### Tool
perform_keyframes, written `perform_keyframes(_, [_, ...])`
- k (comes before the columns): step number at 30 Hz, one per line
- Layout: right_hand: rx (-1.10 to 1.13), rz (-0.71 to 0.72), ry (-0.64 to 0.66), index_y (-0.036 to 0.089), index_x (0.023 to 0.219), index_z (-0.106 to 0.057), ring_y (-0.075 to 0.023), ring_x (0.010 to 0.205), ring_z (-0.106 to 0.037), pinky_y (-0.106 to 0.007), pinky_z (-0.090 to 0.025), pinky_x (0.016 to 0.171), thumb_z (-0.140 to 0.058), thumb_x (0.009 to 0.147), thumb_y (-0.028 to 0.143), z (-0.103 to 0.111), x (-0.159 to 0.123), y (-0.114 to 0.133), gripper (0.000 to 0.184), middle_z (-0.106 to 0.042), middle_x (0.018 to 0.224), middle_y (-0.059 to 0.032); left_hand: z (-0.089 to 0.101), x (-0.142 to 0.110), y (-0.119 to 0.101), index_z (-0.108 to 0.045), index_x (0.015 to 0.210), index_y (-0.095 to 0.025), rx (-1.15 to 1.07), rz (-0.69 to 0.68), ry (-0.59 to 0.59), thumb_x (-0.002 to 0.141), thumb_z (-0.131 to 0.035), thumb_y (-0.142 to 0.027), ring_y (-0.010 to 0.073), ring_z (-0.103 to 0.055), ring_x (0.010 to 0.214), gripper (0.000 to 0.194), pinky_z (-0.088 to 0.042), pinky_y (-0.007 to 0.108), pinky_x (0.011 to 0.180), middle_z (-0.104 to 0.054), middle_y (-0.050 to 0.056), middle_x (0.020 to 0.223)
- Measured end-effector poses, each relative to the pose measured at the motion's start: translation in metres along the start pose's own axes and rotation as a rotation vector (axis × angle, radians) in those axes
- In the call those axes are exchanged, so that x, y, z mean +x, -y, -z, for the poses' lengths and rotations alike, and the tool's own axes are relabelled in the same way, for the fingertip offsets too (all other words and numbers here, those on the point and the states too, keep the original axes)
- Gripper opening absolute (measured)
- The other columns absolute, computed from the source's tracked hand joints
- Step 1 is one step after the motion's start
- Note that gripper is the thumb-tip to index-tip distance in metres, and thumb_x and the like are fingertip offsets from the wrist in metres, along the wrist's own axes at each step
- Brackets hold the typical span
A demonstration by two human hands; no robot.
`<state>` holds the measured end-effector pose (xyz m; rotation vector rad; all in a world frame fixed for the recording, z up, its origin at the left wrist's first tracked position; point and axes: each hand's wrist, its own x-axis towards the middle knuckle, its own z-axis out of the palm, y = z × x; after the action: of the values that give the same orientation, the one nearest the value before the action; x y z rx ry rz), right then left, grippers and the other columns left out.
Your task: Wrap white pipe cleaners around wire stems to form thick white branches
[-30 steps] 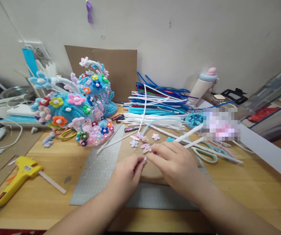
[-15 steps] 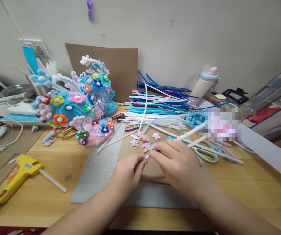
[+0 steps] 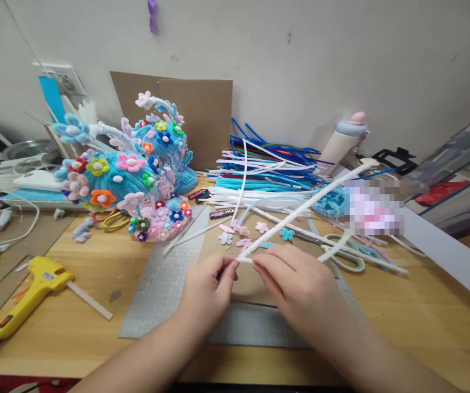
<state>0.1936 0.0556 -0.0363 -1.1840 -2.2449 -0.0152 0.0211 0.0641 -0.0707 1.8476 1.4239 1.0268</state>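
Note:
A white pipe cleaner [image 3: 286, 221] is bent sharply near my left fingertips. One arm of it slants up and right, clear of my hands; the other passes through my right fingers, and a white length [image 3: 335, 248] shows beyond them. My left hand [image 3: 208, 289] pinches the bend. Just to the right, my right hand [image 3: 300, 278] is closed on the lower strand. Behind my hands, small pastel petal shapes and a turquoise flower [image 3: 287, 234] lie on a brown cardboard sheet [image 3: 255, 286], which rests on a grey cutting mat [image 3: 153, 295].
Pipe cleaners [image 3: 259, 169] of several colours are heaped at the back. Flower-covered blue fuzzy models [image 3: 115, 180] stand at left. A yellow glue gun [image 3: 25, 297] lies front left. Scissors [image 3: 343, 254] lie right of the mat, and a bottle [image 3: 343, 142] stands behind.
The free arm of the white pipe cleaner has come out above my right hand and now slants up. A short white strand shows between my hands. My right fingers have shifted slightly lower.

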Motion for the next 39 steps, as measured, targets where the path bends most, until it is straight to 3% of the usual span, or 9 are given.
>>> perform_keyframes(6, [0.397, -0.328, 0.127, 0.022, 0.083, -0.063, -0.0136, 0.064, -0.058, -0.025, -0.042, 0.057, -0.052, 0.088, 0.021, 0.002, -0.003, -0.001, 0.012, -0.064, 0.072, 0.0017, 0.004, 0.003, -0.007, -0.059, 0.066, -0.015, -0.507, 0.239, 0.092, 0.081, -0.057, -0.033, 0.0067, -0.04, 0.045, 0.023, -0.028, 0.018, 0.044, -0.059, -0.001, 0.056])
perform_keyframes(10, [0.476, -0.362, 0.156, 0.022, 0.082, -0.064, -0.0139, 0.066, -0.06, -0.025, -0.044, 0.057, -0.053, 0.087, 0.023, 0.007, 0.0, -0.006, 0.012, -0.066, 0.073, 0.0015, 0.005, 0.005, -0.007, -0.056, 0.068, -0.015, -0.882, 0.349, 0.241, 0.077, -0.064, -0.036, 0.0023, -0.027, 0.037, 0.024, -0.016, 0.016, 0.038, -0.057, -0.003, 0.051])
perform_keyframes(14, [0.413, -0.239, 0.156, 0.022, 0.079, -0.065, -0.0141, 0.071, -0.06, -0.025, -0.044, 0.064, -0.054, 0.088, 0.024, 0.016, 0.007, -0.013, 0.015, -0.065, 0.076, 0.0009, 0.01, 0.004, -0.008, -0.058, 0.069, -0.015, -1.063, 0.389, 0.41, 0.075, -0.067, -0.033, 0.0017, -0.023, 0.035, 0.021, -0.01, 0.017, 0.036, -0.056, -0.003, 0.046])
perform_keyframes(17, [0.369, -0.018, 0.183, 0.021, 0.081, -0.064, -0.0137, 0.072, -0.057, -0.026, -0.041, 0.066, -0.052, 0.09, 0.026, 0.027, 0.019, -0.02, 0.016, -0.063, 0.074, 0.0003, 0.017, 0.001, -0.01, -0.062, 0.07, -0.016, -1.097, 0.404, 0.569, 0.073, -0.068, -0.034, 0.0023, -0.024, 0.034, 0.02, -0.01, 0.018, 0.036, -0.055, -0.003, 0.045])
perform_keyframes(22, [0.248, 0.341, 0.346, 0.018, 0.071, -0.063, -0.011, 0.062, -0.049, -0.024, -0.033, 0.058, -0.057, 0.087, 0.039, 0.046, 0.051, -0.027, 0.027, -0.054, 0.062, 0.0016, 0.024, 0.001, -0.011, -0.065, 0.071, -0.015, -0.915, 0.421, 0.912, 0.07, -0.071, -0.038, 0.0038, -0.033, 0.035, 0.024, -0.019, 0.019, 0.037, -0.058, -0.002, 0.049])
perform_keyframes(25, [0.205, 0.483, 0.42, 0.017, 0.067, -0.06, -0.0112, 0.062, -0.046, -0.026, -0.032, 0.061, -0.064, 0.083, 0.037, 0.055, 0.064, -0.021, 0.026, -0.052, 0.059, 0.0027, 0.022, 0.002, -0.009, -0.065, 0.072, -0.012, -0.823, 0.425, 1.02, 0.07, -0.071, -0.038, 0.0035, -0.034, 0.036, 0.026, -0.021, 0.019, 0.037, -0.057, -0.003, 0.048])
perform_keyframes(29, [0.129, 0.623, 0.302, 0.019, 0.065, -0.06, -0.0141, 0.079, -0.052, -0.034, -0.034, 0.081, -0.058, 0.088, 0.031, 0.061, 0.065, -0.005, 0.026, -0.061, 0.073, 0.0011, 0.019, 0.003, -0.004, -0.066, 0.076, -0.012, -0.827, 0.398, 1.046, 0.074, -0.069, -0.034, 0.0036, -0.035, 0.037, 0.022, -0.021, 0.019, 0.038, -0.058, -0.003, 0.051])
perform_keyframes(33, [0.143, 0.623, 0.101, 0.025, 0.067, -0.064, -0.0181, 0.114, -0.049, -0.042, -0.018, 0.107, -0.058, 0.087, 0.033, 0.052, 0.059, -0.002, 0.022, -0.064, 0.107, 0.002, 0.019, 0.001, -0.004, -0.066, 0.075, -0.013, -0.874, 0.331, 1.033, 0.075, -0.067, -0.032, 0.0035, -0.034, 0.037, 0.02, -0.022, 0.019, 0.038, -0.058, -0.003, 0.051])
perform_keyframes(39, [0.084, 0.599, -0.092, 0.03, 0.077, -0.069, -0.0258, 0.13, -0.035, -0.05, -0.011, 0.112, -0.065, 0.08, 0.042, 0.045, 0.046, -0.018, 0.013, -0.052, 0.129, 0.0025, 0.016, -0.002, -0.018, -0.062, 0.068, -0.013, -0.733, 0.182, 0.828, 0.077, -0.062, -0.031, 0.0081, -0.049, 0.049, 0.02, -0.037, 0.021, 0.052, -0.058, -0.001, 0.054])
